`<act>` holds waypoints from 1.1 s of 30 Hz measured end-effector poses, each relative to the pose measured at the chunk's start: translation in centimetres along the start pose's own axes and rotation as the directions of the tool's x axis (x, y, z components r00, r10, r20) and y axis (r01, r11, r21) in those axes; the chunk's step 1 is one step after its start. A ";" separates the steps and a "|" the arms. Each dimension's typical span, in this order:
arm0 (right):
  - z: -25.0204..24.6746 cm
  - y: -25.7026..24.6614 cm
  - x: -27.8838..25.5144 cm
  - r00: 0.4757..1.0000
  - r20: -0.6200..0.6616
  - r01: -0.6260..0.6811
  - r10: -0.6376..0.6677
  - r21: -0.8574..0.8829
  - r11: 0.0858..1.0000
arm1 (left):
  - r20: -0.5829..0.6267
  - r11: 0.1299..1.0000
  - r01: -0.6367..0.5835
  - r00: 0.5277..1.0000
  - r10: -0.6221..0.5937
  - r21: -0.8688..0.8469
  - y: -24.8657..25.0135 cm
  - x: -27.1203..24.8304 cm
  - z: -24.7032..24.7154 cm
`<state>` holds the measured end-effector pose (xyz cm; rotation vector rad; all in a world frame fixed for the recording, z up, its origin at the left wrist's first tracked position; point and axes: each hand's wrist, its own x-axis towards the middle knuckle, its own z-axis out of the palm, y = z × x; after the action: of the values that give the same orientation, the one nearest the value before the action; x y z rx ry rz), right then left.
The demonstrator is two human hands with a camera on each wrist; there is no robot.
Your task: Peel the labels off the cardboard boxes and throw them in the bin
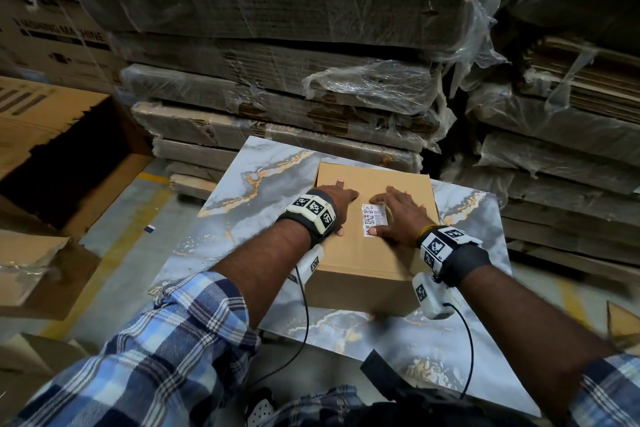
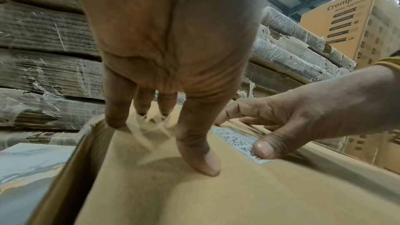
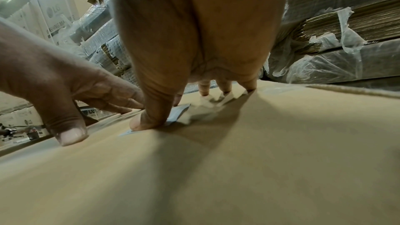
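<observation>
The cardboard box is sitting on the marble-patterned table. The left hand is lying flat, fingers extended, holding nothing. The right hand is spreading over the label, its thumb pressing the label's near corner, nothing grasped.

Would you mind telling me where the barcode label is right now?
In the head view, the barcode label lies on top of the cardboard box, between the left hand and the right hand, whose thumb presses its near end.
</observation>
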<state>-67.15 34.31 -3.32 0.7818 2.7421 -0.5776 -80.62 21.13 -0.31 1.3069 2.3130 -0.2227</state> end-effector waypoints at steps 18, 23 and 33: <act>-0.2 -0.4 -0.4 1.000 0.007 -0.009 0.009 0.001 1.000 | 0.005 1.000 0.005 1.000 -0.004 -0.012 0.1 -0.3 -0.1; -0.2 -0.4 -0.4 1.000 0.011 -0.009 0.009 -0.010 1.000 | -0.002 1.000 0.002 1.000 -0.002 -0.018 0.1 -0.3 -0.1; -0.2 -0.4 -0.3 1.000 0.006 -0.017 0.017 -0.037 0.999 | -0.006 1.000 0.004 1.000 -0.004 -0.008 0.0 -0.1 0.1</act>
<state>-67.14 33.95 -2.96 0.7927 2.7294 -0.5242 -80.51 21.05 -0.33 1.3014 2.3192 -0.2109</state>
